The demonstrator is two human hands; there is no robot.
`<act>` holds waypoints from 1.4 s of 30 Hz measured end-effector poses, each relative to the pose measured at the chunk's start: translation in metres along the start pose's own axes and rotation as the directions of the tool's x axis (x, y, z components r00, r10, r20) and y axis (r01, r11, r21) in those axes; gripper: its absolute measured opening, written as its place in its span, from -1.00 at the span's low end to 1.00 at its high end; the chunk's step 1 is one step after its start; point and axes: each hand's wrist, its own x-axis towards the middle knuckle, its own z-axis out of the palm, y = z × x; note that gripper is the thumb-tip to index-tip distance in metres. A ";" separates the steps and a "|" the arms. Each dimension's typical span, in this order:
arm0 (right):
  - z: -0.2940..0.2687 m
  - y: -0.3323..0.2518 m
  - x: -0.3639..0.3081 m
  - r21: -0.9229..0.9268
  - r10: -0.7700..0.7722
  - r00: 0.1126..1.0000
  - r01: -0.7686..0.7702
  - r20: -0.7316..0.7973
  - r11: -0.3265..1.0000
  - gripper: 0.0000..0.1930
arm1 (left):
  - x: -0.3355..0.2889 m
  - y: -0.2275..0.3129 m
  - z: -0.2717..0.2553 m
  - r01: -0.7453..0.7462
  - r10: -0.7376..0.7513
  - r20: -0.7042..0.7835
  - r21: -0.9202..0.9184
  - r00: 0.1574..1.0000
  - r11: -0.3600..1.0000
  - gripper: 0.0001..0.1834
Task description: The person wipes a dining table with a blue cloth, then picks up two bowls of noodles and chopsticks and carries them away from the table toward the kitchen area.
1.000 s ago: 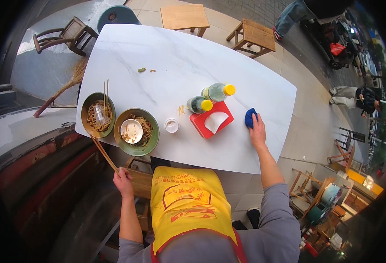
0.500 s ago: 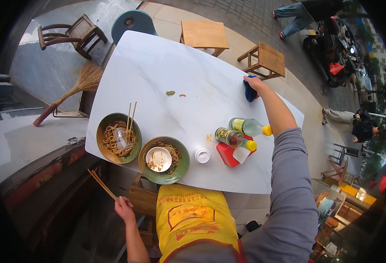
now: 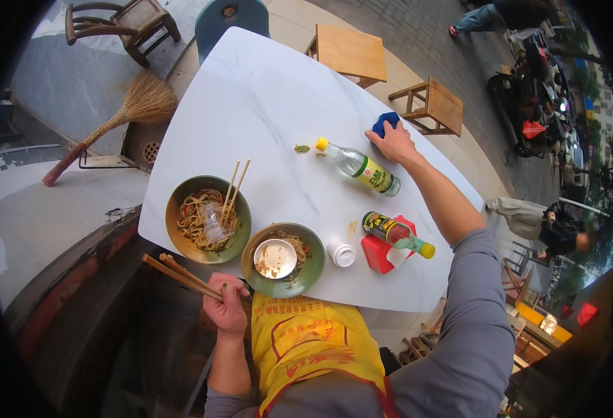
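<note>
My left hand (image 3: 225,304) is closed around a pair of wooden chopsticks (image 3: 174,276), just off the table's near edge. My right arm reaches across to the far right side of the table, where my right hand (image 3: 394,142) grips a crumpled blue cloth (image 3: 386,124) against the white tabletop (image 3: 264,104). Near that hand a clear bottle (image 3: 355,165) with a yellow cap lies on its side, cap toward the far left. Two green bowls stand at the near left: a noodle bowl (image 3: 181,237) with chopsticks and clear plastic in it, and another (image 3: 310,279) holding noodles and a small white bowl (image 3: 275,258).
Nearer me are a white plastic jar (image 3: 341,253), a red box (image 3: 378,254) and a dark-labelled bottle (image 3: 398,235). Food scraps (image 3: 302,148) lie mid-table. Wooden stools (image 3: 351,52) line the far side; a straw broom (image 3: 146,101) leans at the left. A walking person and motorbikes are beyond.
The clear bottle has gone from beside the dark-labelled bottle to lying farther away and to the left. My left hand with its chopsticks has come closer to the table. My right hand still grips the cloth.
</note>
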 end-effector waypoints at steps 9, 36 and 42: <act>-0.017 -0.066 -0.045 -0.188 -0.358 0.931 0.364 0.069 0.912 -0.16 | 0.026 0.011 0.048 0.057 -0.035 0.153 -0.144 0.988 0.988 -0.77; 0.012 0.098 -0.011 0.406 -0.533 0.826 0.557 -0.184 0.724 -0.42 | 0.110 -0.023 0.350 -0.092 -0.007 0.633 0.123 0.774 0.988 -0.71; 0.041 0.136 -0.014 0.145 -0.573 0.785 0.612 -0.235 0.778 -0.48 | 0.049 0.009 0.377 -0.368 0.071 0.852 0.148 0.519 0.918 -0.72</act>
